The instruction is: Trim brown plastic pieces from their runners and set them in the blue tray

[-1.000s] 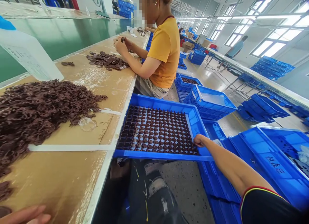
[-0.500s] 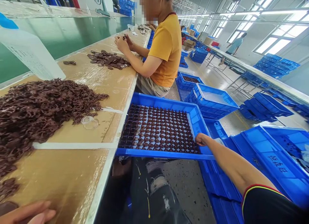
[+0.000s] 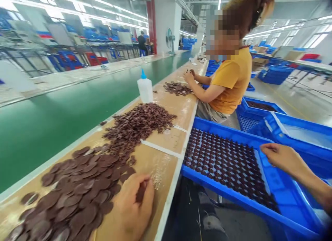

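View has swung left: brown disc pile [image 3: 77,196] now shows at the worktop's [image 3: 149,158] near end, left hand [image 3: 132,206] beside it, thumb and fingers curved round a dark patch; whether anything is pinched, cannot tell. Right hand [image 3: 285,159] has shifted to the blue tray's [image 3: 220,189] far right corner, fingers drawn together, nothing visible in them. Rows of dark pieces [image 3: 223,158] look unchanged; attention, as judged, has left the tray.

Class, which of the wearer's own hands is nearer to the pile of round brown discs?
Left. The left hand is close beside the pile of discs; the right hand is farther off, by the blue tray.
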`<act>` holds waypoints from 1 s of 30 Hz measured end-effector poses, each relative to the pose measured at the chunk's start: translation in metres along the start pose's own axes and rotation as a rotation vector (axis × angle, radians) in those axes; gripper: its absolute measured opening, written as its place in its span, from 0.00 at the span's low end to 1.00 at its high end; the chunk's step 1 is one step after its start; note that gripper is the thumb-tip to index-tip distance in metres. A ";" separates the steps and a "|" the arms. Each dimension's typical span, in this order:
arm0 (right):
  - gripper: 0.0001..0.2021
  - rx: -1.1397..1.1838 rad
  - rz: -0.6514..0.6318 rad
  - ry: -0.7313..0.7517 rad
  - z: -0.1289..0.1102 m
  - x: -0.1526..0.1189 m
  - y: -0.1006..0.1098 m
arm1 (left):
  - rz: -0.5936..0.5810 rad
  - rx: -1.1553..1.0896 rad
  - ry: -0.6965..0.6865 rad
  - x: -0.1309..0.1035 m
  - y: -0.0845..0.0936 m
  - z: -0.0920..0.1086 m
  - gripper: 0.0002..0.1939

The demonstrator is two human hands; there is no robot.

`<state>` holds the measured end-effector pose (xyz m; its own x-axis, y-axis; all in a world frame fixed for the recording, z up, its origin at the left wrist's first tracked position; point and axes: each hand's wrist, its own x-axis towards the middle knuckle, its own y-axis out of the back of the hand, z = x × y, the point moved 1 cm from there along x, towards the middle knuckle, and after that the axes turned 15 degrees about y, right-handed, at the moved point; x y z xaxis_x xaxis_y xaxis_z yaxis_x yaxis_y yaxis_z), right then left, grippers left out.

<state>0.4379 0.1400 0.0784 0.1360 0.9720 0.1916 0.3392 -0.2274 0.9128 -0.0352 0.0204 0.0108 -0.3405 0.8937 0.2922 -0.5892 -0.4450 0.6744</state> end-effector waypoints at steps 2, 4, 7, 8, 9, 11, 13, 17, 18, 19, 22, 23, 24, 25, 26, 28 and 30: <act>0.06 0.062 -0.027 0.123 -0.053 0.008 -0.002 | 0.039 0.027 -0.073 -0.001 -0.001 0.015 0.07; 0.08 0.108 -0.058 0.295 -0.114 0.012 -0.013 | 0.030 0.127 -0.102 -0.002 0.001 0.027 0.09; 0.08 0.147 -0.135 0.548 -0.197 0.027 -0.048 | -0.024 0.324 -0.055 -0.006 0.012 0.031 0.13; 0.07 0.152 -0.168 0.607 -0.218 0.036 -0.063 | -0.047 0.391 -0.024 -0.007 0.015 0.030 0.13; 0.07 0.151 -0.197 0.640 -0.234 0.045 -0.077 | -0.081 0.456 0.014 -0.008 0.018 0.027 0.13; 0.07 0.156 -0.272 0.686 -0.255 0.065 -0.105 | -0.155 0.558 0.085 -0.009 0.021 0.020 0.14; 0.09 0.154 -0.336 0.731 -0.263 0.081 -0.127 | -0.205 0.613 0.124 -0.008 0.019 0.016 0.17; 0.10 0.139 -0.386 0.781 -0.260 0.096 -0.148 | -0.296 0.617 0.168 0.000 0.013 0.016 0.23; 0.10 0.142 -0.390 0.777 -0.258 0.097 -0.149 | -0.327 0.608 0.183 0.002 0.013 0.017 0.24; 0.10 0.151 -0.393 0.767 -0.256 0.097 -0.149 | -0.353 0.596 0.195 0.003 0.013 0.018 0.24; 0.09 0.224 -0.360 0.714 -0.251 0.095 -0.146 | -0.348 0.537 0.191 0.005 0.016 0.020 0.20; 0.10 0.261 -0.328 0.686 -0.249 0.094 -0.143 | -0.333 0.519 0.188 0.005 0.018 0.020 0.19; 0.11 0.305 -0.288 0.654 -0.246 0.092 -0.140 | -0.329 0.506 0.195 0.005 0.019 0.020 0.18; 0.13 0.353 -0.245 0.618 -0.244 0.088 -0.136 | -0.336 0.497 0.207 0.005 0.020 0.020 0.18; 0.15 0.407 -0.204 0.579 -0.242 0.082 -0.131 | -0.350 0.492 0.221 0.005 0.021 0.020 0.18; 0.20 0.532 -0.145 0.497 -0.237 0.059 -0.120 | -0.370 0.484 0.249 0.007 0.022 0.018 0.21; 0.26 0.665 -0.135 0.426 -0.233 0.022 -0.110 | -0.343 0.436 0.235 0.008 0.020 0.013 0.24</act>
<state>0.1871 0.1996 0.0661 -0.2674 0.9022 0.3383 0.8292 0.0367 0.5578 -0.0403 0.0193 0.0358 -0.3666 0.9232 -0.1151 -0.3560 -0.0249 0.9342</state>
